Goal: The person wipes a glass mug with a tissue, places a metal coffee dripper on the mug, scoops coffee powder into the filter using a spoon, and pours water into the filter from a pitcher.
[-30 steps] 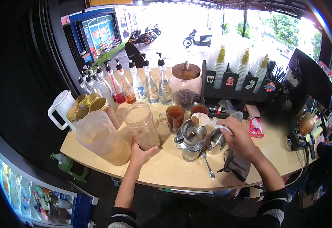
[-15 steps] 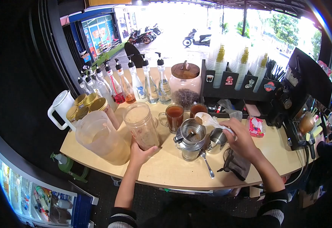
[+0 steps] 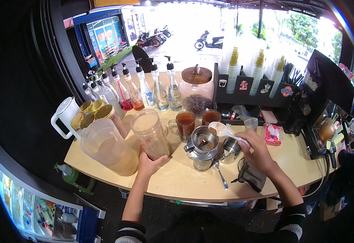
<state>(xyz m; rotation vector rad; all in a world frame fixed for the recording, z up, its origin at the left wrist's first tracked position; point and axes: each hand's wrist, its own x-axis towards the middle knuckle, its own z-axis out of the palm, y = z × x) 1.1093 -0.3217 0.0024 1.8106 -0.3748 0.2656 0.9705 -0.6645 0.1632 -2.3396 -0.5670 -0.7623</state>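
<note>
My left hand [image 3: 149, 164] is wrapped round the lower part of a clear plastic jar [image 3: 148, 131], which is lidless and looks coated inside with pale powder. In my right hand [image 3: 259, 150] is the handle of a white scoop [image 3: 221, 128]. The scoop's bowl, with some brown powder in it, is over the rim of a metal cup-shaped dripper [image 3: 204, 141] that stands on a metal vessel. Brown stuff and a dark piece show inside the dripper. Close by are a small metal pitcher [image 3: 230, 148], a metal spoon [image 3: 220, 175] and a dark cloth [image 3: 252, 175].
Two glass mugs of brown drink [image 3: 185, 125] stand behind the dripper. A large frosted pitcher [image 3: 108, 148] is left of the jar. Several pump bottles [image 3: 161, 91], a bean jar [image 3: 198, 93] and a cup rack [image 3: 250, 89] line the back.
The view has shifted very slightly. The scoop stays over the dripper with my right hand almost unmoved, and my left hand keeps its hold on the jar.
</note>
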